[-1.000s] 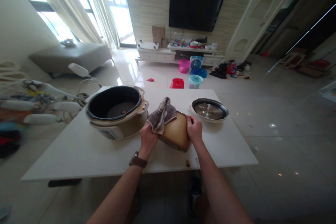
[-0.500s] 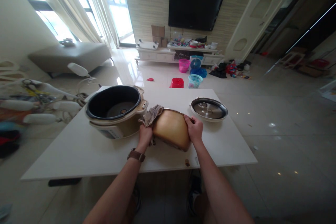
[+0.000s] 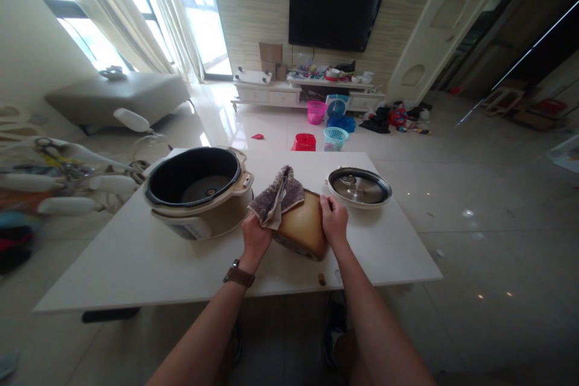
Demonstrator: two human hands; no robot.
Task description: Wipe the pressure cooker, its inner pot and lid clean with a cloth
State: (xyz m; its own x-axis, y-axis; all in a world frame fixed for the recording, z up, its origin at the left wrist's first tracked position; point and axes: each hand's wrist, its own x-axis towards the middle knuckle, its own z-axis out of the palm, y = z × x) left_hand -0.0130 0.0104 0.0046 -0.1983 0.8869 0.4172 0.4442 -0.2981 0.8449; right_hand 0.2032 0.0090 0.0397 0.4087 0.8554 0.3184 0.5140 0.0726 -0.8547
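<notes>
On the white table (image 3: 136,271), the cooker body (image 3: 226,224) stands open at centre left. The golden pot (image 3: 306,223), just below centre, is tilted, rim toward the frame's top, base toward the bottom; its axis runs roughly up-down. The lid (image 3: 359,188) lies centre right. The left hand (image 3: 257,238) grips the cloth (image 3: 284,194) against the pot; the right hand (image 3: 335,221) clasps its rim, probably to steady it.

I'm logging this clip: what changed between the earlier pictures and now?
The left hand moved the cloth left to the edge of the pot, then back right over it, about where it began. Nothing was let go. The right hand still holds the pot; the cooker and lid stayed put.
</notes>
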